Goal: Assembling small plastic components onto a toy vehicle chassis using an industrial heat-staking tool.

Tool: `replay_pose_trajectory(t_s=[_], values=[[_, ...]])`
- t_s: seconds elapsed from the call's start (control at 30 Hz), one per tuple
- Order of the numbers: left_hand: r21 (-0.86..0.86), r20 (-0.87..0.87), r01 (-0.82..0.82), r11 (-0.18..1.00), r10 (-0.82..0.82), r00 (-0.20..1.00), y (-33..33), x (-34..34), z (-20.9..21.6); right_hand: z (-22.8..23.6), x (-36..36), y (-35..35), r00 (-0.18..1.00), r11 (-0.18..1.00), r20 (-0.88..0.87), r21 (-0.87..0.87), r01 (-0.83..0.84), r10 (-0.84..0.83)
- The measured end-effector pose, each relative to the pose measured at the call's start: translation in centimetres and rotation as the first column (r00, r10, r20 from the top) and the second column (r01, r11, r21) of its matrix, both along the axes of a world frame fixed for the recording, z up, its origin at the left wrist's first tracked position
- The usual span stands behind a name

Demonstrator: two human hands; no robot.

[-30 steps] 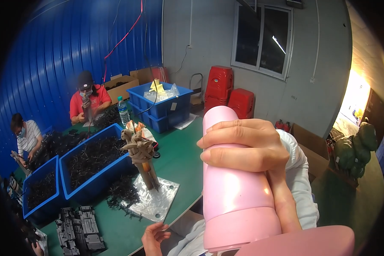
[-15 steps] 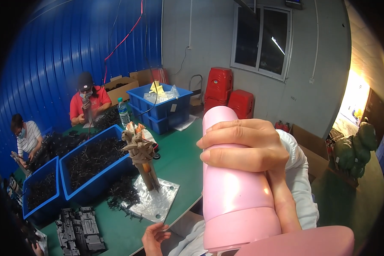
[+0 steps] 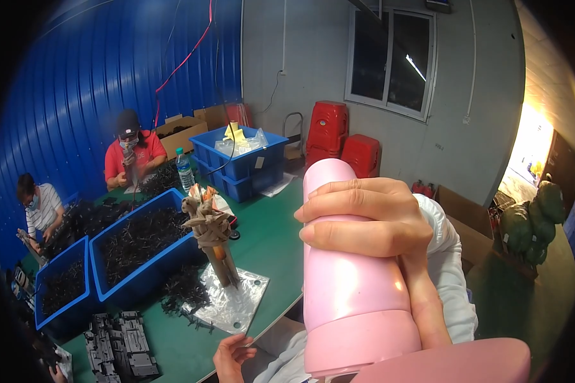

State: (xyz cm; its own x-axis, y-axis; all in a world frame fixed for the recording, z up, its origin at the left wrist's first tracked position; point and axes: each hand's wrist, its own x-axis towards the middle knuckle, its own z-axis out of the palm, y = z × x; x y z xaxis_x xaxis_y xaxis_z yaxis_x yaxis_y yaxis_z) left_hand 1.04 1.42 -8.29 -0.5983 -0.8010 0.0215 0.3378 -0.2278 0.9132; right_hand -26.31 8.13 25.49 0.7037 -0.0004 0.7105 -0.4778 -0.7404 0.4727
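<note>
My right hand is closed around a pink bottle, which tilts with its near end toward me and its base pointing away. A wide pink piece, perhaps its lid, shows at the near end. Low in the middle, my left hand is beside the table edge with its fingers loosely bent and apart, holding nothing. Its fingertips are close to the corner of a foil-covered plate. On that plate stands an upright post wrapped in brown material.
Blue bins of black parts stand on the green table, near black moulded pieces. Stacked blue crates and a clear bottle are farther back. Two people work at the left; another person's hand shows lower left.
</note>
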Motion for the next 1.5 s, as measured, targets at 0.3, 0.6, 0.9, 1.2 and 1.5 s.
replay_pose_trajectory(t_s=[0.3,0.6,0.9,1.2,1.5], values=[[0.008,0.013,-0.006,1.000,0.006,1.000,0.0,-0.3,0.1,-0.5,-0.7,0.0,0.999,0.999,0.028,0.037,0.034,-0.035],[0.007,0.033,0.018,1.000,-0.018,0.999,-0.2,-1.2,0.6,-3.6,-4.0,-0.9,0.993,0.994,0.050,0.011,-0.112,0.111],[-0.069,0.123,-0.028,0.997,0.036,0.992,1.6,-2.6,5.4,-9.2,-3.9,-1.4,0.959,0.915,0.264,0.352,-0.197,0.105],[-0.270,0.065,0.060,0.961,-0.044,0.997,-0.5,-6.6,9.4,-19.7,-2.9,-2.2,0.818,0.429,0.571,0.758,-0.491,-0.074],[-0.152,-0.060,-0.145,0.978,0.137,0.989,-1.6,-8.2,10.1,-26.5,-0.2,-2.8,0.751,-0.017,0.583,0.787,-0.617,-0.310]])
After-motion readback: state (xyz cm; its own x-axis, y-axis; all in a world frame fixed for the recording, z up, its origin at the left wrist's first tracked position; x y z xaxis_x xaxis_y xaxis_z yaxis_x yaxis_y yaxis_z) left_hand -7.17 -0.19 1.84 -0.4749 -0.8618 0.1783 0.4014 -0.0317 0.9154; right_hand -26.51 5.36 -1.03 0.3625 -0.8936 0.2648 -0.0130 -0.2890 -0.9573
